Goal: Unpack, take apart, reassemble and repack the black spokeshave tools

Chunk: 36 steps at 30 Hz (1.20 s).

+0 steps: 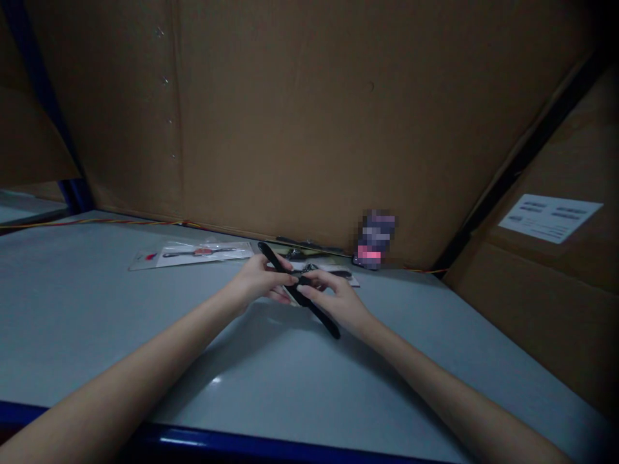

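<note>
A wristwatch with a long black strap point(325, 320) is held a little above the table, its strap stretched out straight and slanting from upper left to lower right. My left hand point(256, 278) grips it from the left, thumb on top near the middle and fingers beneath. From the other side my right hand point(338, 301) pinches the middle part between thumb and fingers. Those fingers mostly cover the watch's centre, and something pale shows under it. Just behind my hands lies another dark-strapped watch point(342, 274) on a light card, partly hidden.
A clear plastic package point(207, 251) with a slim item inside lies at the back left. A phone with a blurred-out screen point(374, 241) leans on the cardboard wall point(271, 129). A cardboard side with a white label point(550, 218) borders the right. A blue rail point(203, 441) edges the front.
</note>
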Available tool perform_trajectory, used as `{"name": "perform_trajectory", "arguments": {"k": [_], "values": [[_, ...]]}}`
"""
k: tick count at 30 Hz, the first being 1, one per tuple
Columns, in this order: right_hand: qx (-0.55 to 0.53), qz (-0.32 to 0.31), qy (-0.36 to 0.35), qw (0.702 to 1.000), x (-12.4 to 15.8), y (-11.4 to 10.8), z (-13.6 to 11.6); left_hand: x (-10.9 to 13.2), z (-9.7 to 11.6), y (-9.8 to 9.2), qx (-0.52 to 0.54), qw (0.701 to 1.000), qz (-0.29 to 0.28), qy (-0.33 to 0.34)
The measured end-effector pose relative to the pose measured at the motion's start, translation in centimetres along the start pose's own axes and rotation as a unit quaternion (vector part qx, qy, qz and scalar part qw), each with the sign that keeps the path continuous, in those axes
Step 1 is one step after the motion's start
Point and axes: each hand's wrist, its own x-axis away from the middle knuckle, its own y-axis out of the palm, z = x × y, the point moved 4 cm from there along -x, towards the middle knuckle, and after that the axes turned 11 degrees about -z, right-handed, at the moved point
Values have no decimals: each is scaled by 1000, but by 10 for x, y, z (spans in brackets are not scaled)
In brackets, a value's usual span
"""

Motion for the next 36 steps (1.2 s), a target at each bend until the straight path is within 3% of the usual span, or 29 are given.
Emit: {"name": "perform_trajectory", "arguments": {"k": [4, 11, 17, 20, 22, 24, 30, 36], "values": [[-99, 15, 12, 995, 0, 2, 3, -3, -2, 2, 28, 999, -39, 26], [-146, 77, 15, 986, -1, -11, 6, -4, -3, 0, 58, 996, -45, 42], [-184, 134, 72, 971, -1, -50, 18, -4, -3, -9, 58, 998, -10, 29], [-126, 54, 145, 980, 2, -69, 36, -7, -5, -15, 68, 997, 1, 22], [-75, -31, 181, 980, 4, -73, 50, -9, -7, -17, 87, 996, 4, 18], [-56, -68, 195, 977, 7, -75, 62, -10, -8, -16, 120, 993, -9, 6], [-38, -104, 203, 973, 10, -74, 79, -9, -4, -5, 177, 978, -105, -20], [-11, -109, 202, 973, 12, -76, 83, -11, -13, -14, 92, 991, -73, -63]]}}
